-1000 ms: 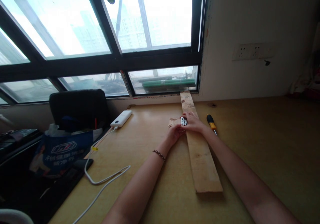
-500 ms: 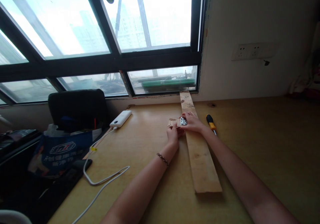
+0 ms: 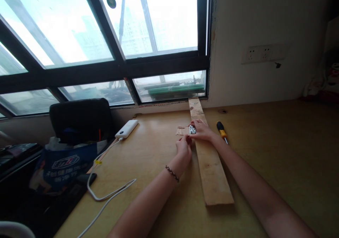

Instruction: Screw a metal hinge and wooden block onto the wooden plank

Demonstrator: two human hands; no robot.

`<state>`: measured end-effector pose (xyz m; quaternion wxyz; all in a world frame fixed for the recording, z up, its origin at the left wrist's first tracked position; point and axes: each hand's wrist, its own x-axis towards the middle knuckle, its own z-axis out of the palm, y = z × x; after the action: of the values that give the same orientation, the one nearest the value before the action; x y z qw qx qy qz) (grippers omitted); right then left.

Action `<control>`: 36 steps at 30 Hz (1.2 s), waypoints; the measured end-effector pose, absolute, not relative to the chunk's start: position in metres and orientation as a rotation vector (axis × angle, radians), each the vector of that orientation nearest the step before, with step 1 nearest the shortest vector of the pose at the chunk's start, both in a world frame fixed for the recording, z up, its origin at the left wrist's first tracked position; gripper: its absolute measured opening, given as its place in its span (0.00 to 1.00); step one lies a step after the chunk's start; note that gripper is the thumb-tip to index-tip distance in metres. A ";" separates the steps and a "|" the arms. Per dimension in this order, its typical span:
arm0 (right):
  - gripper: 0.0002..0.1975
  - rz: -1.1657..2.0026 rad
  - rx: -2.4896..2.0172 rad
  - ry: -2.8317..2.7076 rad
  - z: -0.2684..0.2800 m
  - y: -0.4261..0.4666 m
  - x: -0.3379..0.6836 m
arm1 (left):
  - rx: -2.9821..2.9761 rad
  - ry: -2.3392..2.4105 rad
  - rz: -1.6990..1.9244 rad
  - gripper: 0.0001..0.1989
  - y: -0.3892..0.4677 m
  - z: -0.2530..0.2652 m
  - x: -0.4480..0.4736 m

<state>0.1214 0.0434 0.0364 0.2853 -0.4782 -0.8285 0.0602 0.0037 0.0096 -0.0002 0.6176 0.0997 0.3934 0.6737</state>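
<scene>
A silver metal hinge (image 3: 192, 129) lies at the join between a small wood piece (image 3: 181, 131) and a long wooden board (image 3: 215, 174). My right hand (image 3: 201, 129) rests over the board, its thumb and fingers closed around the hinge's right part. Just below the hinge, my left hand (image 3: 183, 149) has its fingers pinched together near my right thumb. Whatever sits between those left fingertips, if anything, is too small to make out. A screwdriver (image 3: 221, 131) with a black and yellow handle lies right of the board.
A white power bank (image 3: 127, 129) with a white cable (image 3: 112, 192) lies on the left of the wooden table (image 3: 156, 181). Beyond the left edge stand a black chair (image 3: 81, 119) and a blue bag (image 3: 69, 163). The window (image 3: 164, 59) and wall border the table's back.
My left hand has shifted from the small wood piece's front edge to just below the hinge, exposing more of the piece. My right hand stays at the hinge. The view has tilted slightly.
</scene>
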 end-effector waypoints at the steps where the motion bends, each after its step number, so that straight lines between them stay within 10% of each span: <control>1: 0.31 0.161 -1.281 -2.218 0.037 0.043 0.121 | 0.227 0.901 1.559 0.08 0.010 0.000 0.004; 18: 0.27 0.175 -1.321 -2.196 0.038 0.043 0.121 | 0.823 0.966 1.782 0.35 -0.034 0.023 0.016; 25: 0.26 0.173 -1.291 -2.190 0.037 0.043 0.121 | 0.945 1.101 1.624 0.14 -0.008 0.012 0.003; 36: 0.26 0.180 -1.288 -2.186 0.033 0.045 0.121 | 0.694 1.005 1.409 0.09 0.015 0.008 -0.001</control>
<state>0.1207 0.0450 0.0335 0.2946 -0.4840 -0.8212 0.0677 -0.0013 0.0153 0.0084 0.5962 0.2988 0.4327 0.6067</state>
